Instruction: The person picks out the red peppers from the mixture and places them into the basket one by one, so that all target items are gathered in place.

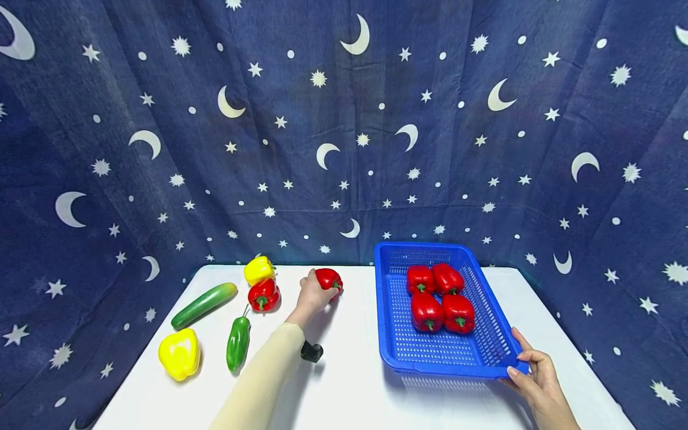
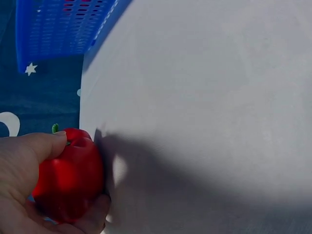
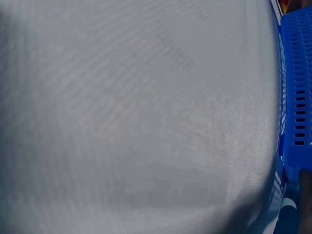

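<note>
My left hand [image 1: 313,298] grips a red bell pepper [image 1: 329,279] near the back middle of the white table. In the left wrist view, the thumb presses beside the green stem of this pepper [image 2: 73,180], and the fingers curl beneath it. On the right stands a blue plastic basket [image 1: 451,371] with several red bell peppers [image 1: 427,310] grouped inside. At its near right corner, my right hand [image 1: 543,382] holds the rim between thumb and fingers. The right wrist view catches only the basket's perforated wall [image 3: 298,97] and a dark sliver of hand.
Left of my left arm lie a green chili pepper [image 1: 238,343], another red bell pepper [image 1: 264,295], a yellow bell pepper [image 1: 259,270] behind it, a long green cucumber-like vegetable [image 1: 204,305] and a larger yellow bell pepper [image 1: 180,354]. A star-and-moon curtain [image 1: 344,119] surrounds the table.
</note>
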`<state>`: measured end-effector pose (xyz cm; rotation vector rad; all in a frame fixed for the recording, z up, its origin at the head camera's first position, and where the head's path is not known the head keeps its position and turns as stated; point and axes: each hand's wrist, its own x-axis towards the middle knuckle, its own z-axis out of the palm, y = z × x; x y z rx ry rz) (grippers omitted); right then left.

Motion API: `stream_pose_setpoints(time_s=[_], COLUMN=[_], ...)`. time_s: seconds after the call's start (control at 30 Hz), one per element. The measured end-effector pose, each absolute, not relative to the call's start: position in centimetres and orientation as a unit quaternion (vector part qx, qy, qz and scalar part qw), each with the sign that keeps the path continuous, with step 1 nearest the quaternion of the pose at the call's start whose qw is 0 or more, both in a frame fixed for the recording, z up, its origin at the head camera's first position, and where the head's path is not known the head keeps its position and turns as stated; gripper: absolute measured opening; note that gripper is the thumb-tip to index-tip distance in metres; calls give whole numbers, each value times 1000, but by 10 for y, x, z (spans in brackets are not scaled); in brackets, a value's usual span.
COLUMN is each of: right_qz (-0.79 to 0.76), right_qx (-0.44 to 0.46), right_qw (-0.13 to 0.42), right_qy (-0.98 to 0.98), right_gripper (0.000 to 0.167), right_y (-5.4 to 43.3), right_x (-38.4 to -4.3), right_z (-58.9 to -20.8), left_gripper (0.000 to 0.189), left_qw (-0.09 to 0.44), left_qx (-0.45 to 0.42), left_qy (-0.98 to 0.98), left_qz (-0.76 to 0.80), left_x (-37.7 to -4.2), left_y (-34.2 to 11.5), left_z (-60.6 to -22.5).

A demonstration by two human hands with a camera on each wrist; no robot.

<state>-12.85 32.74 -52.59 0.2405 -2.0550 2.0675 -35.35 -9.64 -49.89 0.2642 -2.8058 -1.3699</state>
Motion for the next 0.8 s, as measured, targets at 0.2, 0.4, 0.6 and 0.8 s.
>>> stream_pose_setpoints(time_s=[0.2,0.4,0.6,0.8], right_qz=[703,705,706,701], right_qx=[81,99,98,92], right_qw=[109,122,122,122], right_qy=[-698,-691,-690,-696], right_gripper=[29,28,28,28], right_y=[326,327,328,327], right_x=[-128,-129,-129,-129], right_z=[-525,-529,-529,-527], left_gripper=[93,93,91,92], left_qw=[21,26,31,29], left_qx=[70,55,36,5], left_qy=[-901,-898,-874,-843], left_qz=[-428,-436,-484,-537], left_x=[-350,-350,-352,-354], left_y=[-91,-94,-101,-100], left_z=[-501,-502,-496,-480])
